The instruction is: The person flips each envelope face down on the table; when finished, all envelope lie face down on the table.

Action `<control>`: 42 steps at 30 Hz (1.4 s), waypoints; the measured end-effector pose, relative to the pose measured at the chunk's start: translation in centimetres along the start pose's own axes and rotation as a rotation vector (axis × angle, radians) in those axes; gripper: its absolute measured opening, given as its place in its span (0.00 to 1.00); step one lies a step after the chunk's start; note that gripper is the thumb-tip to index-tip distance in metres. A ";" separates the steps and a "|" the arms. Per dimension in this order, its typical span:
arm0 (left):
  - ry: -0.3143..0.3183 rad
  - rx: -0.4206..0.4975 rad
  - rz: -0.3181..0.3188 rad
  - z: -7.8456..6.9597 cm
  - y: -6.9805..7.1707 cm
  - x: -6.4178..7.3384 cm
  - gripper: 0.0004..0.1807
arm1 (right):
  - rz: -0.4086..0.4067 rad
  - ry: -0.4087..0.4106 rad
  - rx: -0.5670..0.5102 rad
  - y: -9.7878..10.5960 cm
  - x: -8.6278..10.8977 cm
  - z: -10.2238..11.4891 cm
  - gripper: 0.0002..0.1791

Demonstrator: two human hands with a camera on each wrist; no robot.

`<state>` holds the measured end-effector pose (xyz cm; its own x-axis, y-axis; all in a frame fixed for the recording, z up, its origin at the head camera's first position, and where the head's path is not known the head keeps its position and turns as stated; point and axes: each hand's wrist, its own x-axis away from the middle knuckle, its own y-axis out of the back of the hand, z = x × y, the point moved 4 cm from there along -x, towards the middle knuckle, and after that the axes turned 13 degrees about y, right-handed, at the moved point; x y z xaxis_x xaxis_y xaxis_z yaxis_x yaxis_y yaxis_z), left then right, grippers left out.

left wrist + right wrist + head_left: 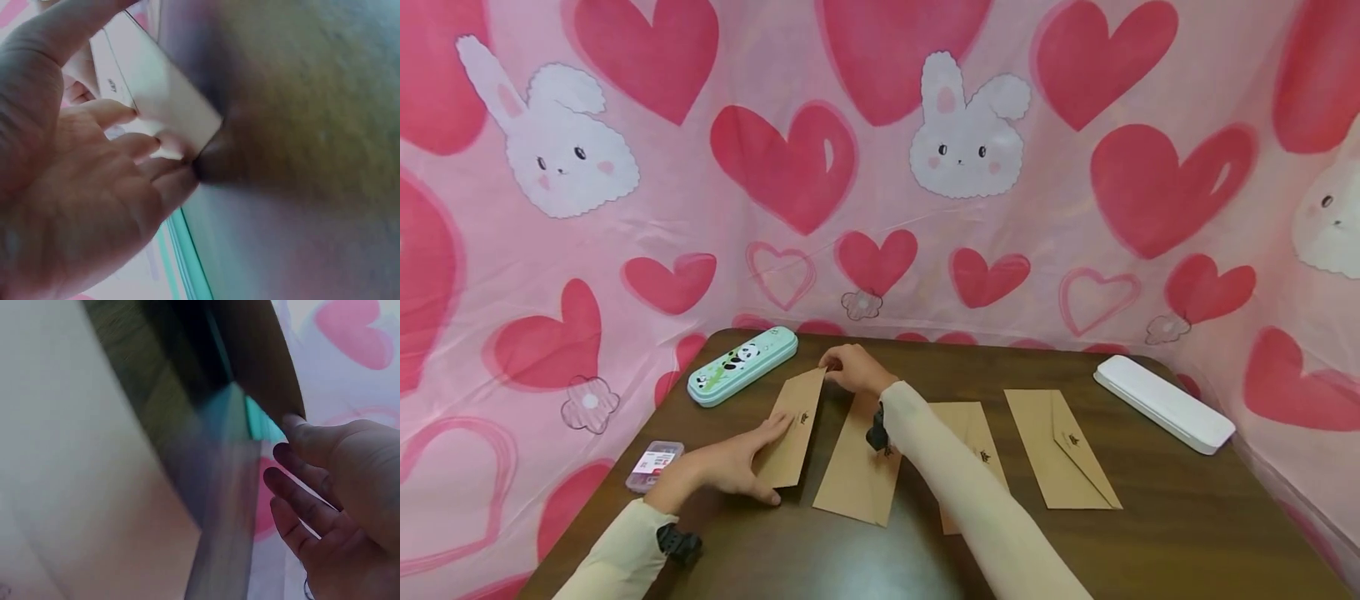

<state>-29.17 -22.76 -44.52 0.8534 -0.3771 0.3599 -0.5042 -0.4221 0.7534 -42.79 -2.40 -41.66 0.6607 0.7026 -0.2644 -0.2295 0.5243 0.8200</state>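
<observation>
A brown paper envelope (799,446) with a small black print is tilted up off the table at the left of the row. My right hand (859,371) pinches its far top corner between thumb and fingers. My left hand (730,462) touches its left side, fingers spread over the paper and thumb near the lower edge. In the left wrist view the left hand's fingers look loosely extended against the envelope (175,94). A second envelope (853,479) lies just right of it, and a third envelope (966,417) is partly hidden under my right forearm.
Farther right lies another envelope (1052,450) with a slanted flap. A mint panda pencil case (743,367) sits at the back left and a white case (1163,404) at the right. A small labelled clear box (655,465) stands beside my left wrist. Heart-and-rabbit cloth hangs behind the table.
</observation>
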 end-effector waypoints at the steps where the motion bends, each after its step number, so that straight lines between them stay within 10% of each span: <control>1: -0.011 0.013 0.002 0.0 0.1 0.0 0.71 | -0.012 0.010 -0.012 0.1 -0.2 0.2 0.12; 14: -0.192 0.247 0.124 -0.3 0.1 0.4 0.67 | -0.102 0.092 -0.176 1.0 -1.1 2.9 0.16; 26: -0.172 0.169 -0.147 -0.8 1.1 1.3 0.75 | -0.156 0.049 -0.133 1.0 -0.9 2.1 0.16; 34: -0.303 0.028 -0.306 -2.3 2.2 2.8 0.54 | -0.140 0.089 -0.119 0.7 -1.3 2.4 0.17; 42: -0.303 -0.032 -0.231 -3.7 4.2 3.8 0.40 | -0.134 0.071 -0.128 1.1 -1.2 2.8 0.17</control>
<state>-27.58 -22.88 -37.92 0.8638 -0.5039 0.0034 -0.2951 -0.5004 0.8140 -41.87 -4.06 -39.05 0.6401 0.6525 -0.4056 -0.2354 0.6691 0.7049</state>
